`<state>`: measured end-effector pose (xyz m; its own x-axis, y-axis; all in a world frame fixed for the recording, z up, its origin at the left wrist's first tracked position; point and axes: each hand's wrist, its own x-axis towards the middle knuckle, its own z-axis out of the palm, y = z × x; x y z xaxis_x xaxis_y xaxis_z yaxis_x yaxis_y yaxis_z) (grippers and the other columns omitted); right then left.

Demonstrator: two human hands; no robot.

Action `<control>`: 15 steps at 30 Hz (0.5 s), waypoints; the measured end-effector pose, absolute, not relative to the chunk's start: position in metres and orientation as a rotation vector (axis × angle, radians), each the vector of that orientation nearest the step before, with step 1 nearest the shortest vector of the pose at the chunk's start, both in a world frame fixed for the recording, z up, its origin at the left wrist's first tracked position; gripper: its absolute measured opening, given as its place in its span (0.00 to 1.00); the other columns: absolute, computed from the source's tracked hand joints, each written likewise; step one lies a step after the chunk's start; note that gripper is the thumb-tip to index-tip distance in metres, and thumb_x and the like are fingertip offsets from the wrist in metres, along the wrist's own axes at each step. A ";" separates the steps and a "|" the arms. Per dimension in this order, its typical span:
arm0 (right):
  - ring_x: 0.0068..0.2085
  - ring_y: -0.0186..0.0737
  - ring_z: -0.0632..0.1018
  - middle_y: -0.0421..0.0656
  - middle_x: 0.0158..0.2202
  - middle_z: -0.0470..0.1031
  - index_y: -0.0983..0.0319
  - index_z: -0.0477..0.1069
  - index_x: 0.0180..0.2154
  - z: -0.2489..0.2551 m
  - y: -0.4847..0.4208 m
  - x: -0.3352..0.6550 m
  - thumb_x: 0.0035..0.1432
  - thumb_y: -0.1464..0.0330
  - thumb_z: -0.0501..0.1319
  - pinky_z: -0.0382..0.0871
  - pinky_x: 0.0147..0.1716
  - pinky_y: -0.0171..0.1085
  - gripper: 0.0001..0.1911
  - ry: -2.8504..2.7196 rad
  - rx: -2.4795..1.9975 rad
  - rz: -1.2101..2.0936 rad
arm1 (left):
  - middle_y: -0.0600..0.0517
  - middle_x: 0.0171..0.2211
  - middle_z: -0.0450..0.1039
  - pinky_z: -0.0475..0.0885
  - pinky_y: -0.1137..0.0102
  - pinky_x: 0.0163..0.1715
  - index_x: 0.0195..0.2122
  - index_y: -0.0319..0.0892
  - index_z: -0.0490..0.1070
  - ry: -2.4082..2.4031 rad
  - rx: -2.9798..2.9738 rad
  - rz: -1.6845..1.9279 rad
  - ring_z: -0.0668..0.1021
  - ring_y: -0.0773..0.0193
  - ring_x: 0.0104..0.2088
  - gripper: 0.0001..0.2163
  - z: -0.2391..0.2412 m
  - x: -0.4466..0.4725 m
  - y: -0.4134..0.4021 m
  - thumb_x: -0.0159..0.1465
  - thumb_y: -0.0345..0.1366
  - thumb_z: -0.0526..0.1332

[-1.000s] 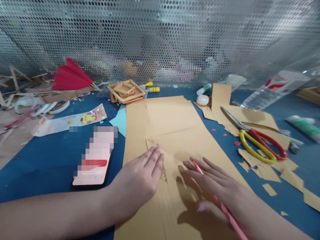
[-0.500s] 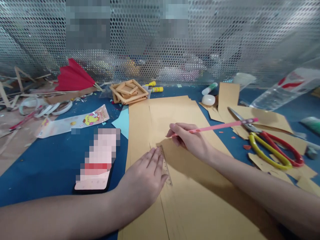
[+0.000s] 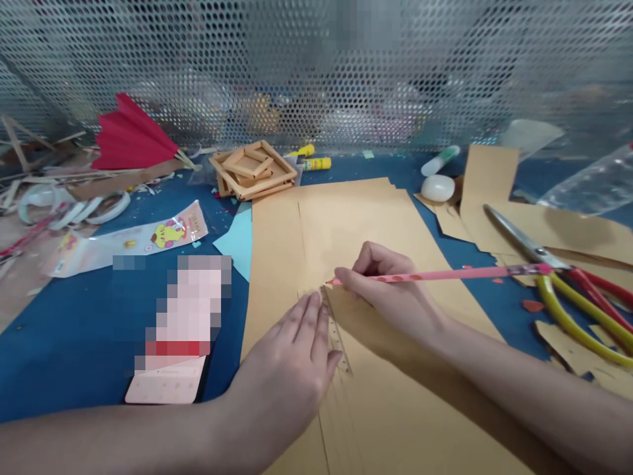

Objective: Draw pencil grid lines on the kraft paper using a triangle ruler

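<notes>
Lying flat, my left hand [image 3: 291, 373] presses a small clear ruler [image 3: 340, 346] onto a large sheet of brown card [image 3: 361, 224]. The fingers are stretched out side by side and cover part of the ruler. My right hand [image 3: 390, 290] pinches a long pink pencil [image 3: 469, 272] near its point. The pencil slants low to the right, its tip close to the ruler's far end; whether it touches the card I cannot tell. Thin pencil lines run lengthwise along the card, some of them under my left hand.
A phone [image 3: 168, 382] lies left of the card, near a plastic sleeve [image 3: 138, 241]. Wooden frames [image 3: 257, 171] and yellow glue sticks [image 3: 316, 163] sit at the back. On the right are scissors [image 3: 541, 254], card scraps [image 3: 487, 175] and a white rounded object [image 3: 438, 188]. A perforated metal panel [image 3: 297, 66] stands behind.
The pencil tip has come nearer to the ruler's far end, and the pencil lies at a flatter slant. My left hand stays on the ruler. The whole view has shifted slightly.
</notes>
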<state>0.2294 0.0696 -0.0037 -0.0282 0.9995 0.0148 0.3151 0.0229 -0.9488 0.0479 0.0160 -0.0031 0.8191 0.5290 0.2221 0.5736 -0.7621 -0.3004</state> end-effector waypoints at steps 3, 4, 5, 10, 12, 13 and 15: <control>0.23 0.30 0.63 0.35 0.21 0.63 0.60 0.59 0.22 -0.004 0.069 0.229 0.54 0.68 0.62 0.55 0.21 0.32 0.14 -1.491 -1.410 1.025 | 0.38 0.51 0.69 0.69 0.62 0.53 0.50 0.27 0.70 -0.840 -2.656 -0.144 0.70 0.50 0.55 0.18 -0.001 0.048 0.016 0.69 0.31 0.45; 0.23 0.30 0.63 0.35 0.21 0.63 0.60 0.59 0.22 -0.004 0.069 0.229 0.54 0.68 0.62 0.55 0.21 0.32 0.14 -1.495 -1.411 1.023 | 0.38 0.52 0.69 0.69 0.62 0.54 0.50 0.27 0.70 -0.843 -2.661 -0.131 0.70 0.50 0.55 0.18 -0.001 0.048 0.016 0.70 0.31 0.45; 0.23 0.30 0.63 0.35 0.21 0.63 0.60 0.59 0.22 -0.004 0.069 0.229 0.54 0.68 0.62 0.55 0.21 0.33 0.14 -1.498 -1.414 1.026 | 0.38 0.52 0.69 0.69 0.62 0.54 0.50 0.27 0.70 -0.843 -2.668 -0.118 0.70 0.50 0.55 0.19 0.000 0.048 0.017 0.70 0.30 0.44; 0.22 0.31 0.62 0.36 0.20 0.63 0.60 0.59 0.22 -0.003 0.067 0.228 0.54 0.67 0.62 0.53 0.20 0.34 0.14 -1.494 -1.421 1.039 | 0.37 0.53 0.68 0.68 0.63 0.55 0.51 0.26 0.69 -0.835 -2.691 -0.090 0.70 0.50 0.55 0.20 0.003 0.047 0.018 0.70 0.29 0.41; 0.22 0.31 0.62 0.35 0.19 0.63 0.59 0.59 0.22 -0.002 0.067 0.227 0.54 0.67 0.62 0.53 0.20 0.34 0.14 -1.495 -1.420 1.030 | 0.36 0.53 0.67 0.68 0.63 0.55 0.51 0.25 0.69 -0.835 -2.684 -0.098 0.69 0.50 0.56 0.20 0.003 0.047 0.018 0.70 0.30 0.41; 0.22 0.31 0.62 0.35 0.19 0.63 0.59 0.59 0.22 -0.002 0.067 0.227 0.54 0.67 0.62 0.53 0.20 0.34 0.14 -1.499 -1.422 1.027 | 0.36 0.53 0.67 0.68 0.63 0.55 0.51 0.25 0.69 -0.834 -2.685 -0.094 0.69 0.50 0.56 0.21 0.004 0.047 0.018 0.70 0.30 0.41; 0.22 0.31 0.62 0.35 0.19 0.63 0.59 0.59 0.21 -0.001 0.067 0.227 0.55 0.67 0.62 0.53 0.20 0.34 0.15 -1.513 -1.427 1.031 | 0.36 0.53 0.67 0.68 0.63 0.55 0.51 0.25 0.69 -0.827 -2.698 -0.077 0.69 0.50 0.56 0.21 0.005 0.047 0.017 0.70 0.29 0.40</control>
